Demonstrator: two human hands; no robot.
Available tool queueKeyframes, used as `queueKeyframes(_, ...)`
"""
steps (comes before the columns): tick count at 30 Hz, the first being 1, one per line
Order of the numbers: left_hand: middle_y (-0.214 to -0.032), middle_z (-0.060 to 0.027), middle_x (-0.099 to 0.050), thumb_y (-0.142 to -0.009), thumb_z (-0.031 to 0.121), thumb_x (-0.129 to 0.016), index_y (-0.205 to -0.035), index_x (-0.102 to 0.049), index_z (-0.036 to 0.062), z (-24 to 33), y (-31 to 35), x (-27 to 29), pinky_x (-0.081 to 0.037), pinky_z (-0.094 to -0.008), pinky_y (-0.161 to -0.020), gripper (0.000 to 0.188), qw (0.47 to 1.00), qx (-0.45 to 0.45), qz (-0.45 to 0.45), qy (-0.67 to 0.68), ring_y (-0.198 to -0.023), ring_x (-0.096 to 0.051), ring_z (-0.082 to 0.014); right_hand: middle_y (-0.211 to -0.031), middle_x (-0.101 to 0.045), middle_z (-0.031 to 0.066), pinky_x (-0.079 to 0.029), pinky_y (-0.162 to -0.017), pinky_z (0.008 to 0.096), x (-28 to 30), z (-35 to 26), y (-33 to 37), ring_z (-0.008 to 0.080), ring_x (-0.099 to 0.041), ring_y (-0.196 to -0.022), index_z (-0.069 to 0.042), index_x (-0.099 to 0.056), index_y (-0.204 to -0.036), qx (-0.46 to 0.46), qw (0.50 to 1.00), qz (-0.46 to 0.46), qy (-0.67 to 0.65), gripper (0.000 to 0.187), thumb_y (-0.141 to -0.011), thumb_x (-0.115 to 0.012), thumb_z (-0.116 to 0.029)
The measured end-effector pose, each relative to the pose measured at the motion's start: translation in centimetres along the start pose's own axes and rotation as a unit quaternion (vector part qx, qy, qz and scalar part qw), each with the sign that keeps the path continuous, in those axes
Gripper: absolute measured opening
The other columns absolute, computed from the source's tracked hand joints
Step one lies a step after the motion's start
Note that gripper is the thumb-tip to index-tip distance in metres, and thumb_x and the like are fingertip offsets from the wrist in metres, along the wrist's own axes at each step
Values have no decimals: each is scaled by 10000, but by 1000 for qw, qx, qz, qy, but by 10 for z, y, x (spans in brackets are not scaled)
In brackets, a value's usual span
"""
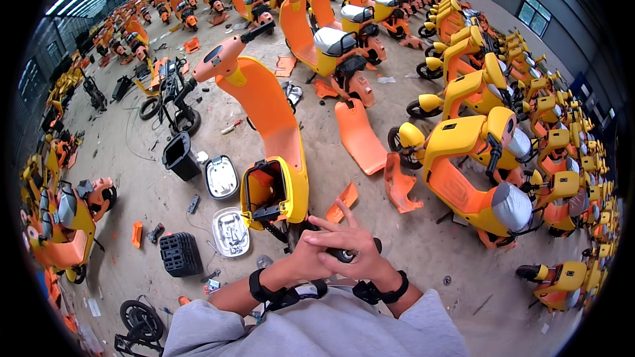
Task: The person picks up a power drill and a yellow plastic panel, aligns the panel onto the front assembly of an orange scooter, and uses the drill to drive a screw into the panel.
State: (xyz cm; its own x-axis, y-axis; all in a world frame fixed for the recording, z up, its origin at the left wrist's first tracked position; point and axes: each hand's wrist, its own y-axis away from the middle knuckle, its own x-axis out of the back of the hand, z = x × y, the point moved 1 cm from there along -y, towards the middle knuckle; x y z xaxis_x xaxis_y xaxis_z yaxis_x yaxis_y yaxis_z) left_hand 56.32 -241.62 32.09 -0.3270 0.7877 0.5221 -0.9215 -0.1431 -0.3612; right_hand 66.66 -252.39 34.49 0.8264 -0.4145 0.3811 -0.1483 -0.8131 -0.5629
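Observation:
My left hand [305, 256] and my right hand [362, 256] are together in front of my body, their fingers overlapping. Some of the right fingers stretch out to the upper left across the left hand. A black, rounded tool [344, 255] shows between the right thumb and fingers, and its dark end comes out past the right side of that hand; its kind is not clear. Most of the left fingers are hidden. Just ahead stands an orange and yellow scooter [274, 116], its seat compartment [264, 188] uncovered and hollow inside.
On the floor to the left lie a black bin [180, 157], two silver-white seat lids [221, 176], a black crate [180, 254] and a loose wheel [141, 320]. Orange panels [360, 135] lie ahead to the right. Rows of yellow scooters [463, 158] line the right side.

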Motion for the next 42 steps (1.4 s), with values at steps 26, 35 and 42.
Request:
queueKeyframes(26,-869,-141,-706,-630,182,-823,-1018,-703,44,-14,20,4,-542,-344,-728,429,989,88,-116,0,-783,-699,-291,-678,-565,49,-437,-532,301,2,7,51,184,-549,-566,-72,-721,-1125,-107,992,20,61,453,-716,-867,-203)
queueKeyframes(35,-781,-167,-658,-653,97,-739,-891,-652,-2,-35,60,-9,-521,-377,-674,272,968,231,-54,76,-709,-656,-329,-936,-628,59,-474,-619,274,6,38,65,142,-573,-695,-94,-662,-1263,-218,973,-66,26,523,-760,-801,-73)
queueKeyframes(42,-759,-119,-680,-662,65,-734,-881,-668,12,-54,158,38,-520,-330,-689,234,887,406,201,-87,-684,-667,-206,-932,-679,46,-480,-652,230,3,105,158,76,-578,-709,-8,-668,-1218,-430,903,13,-20,370,-856,-728,-59)
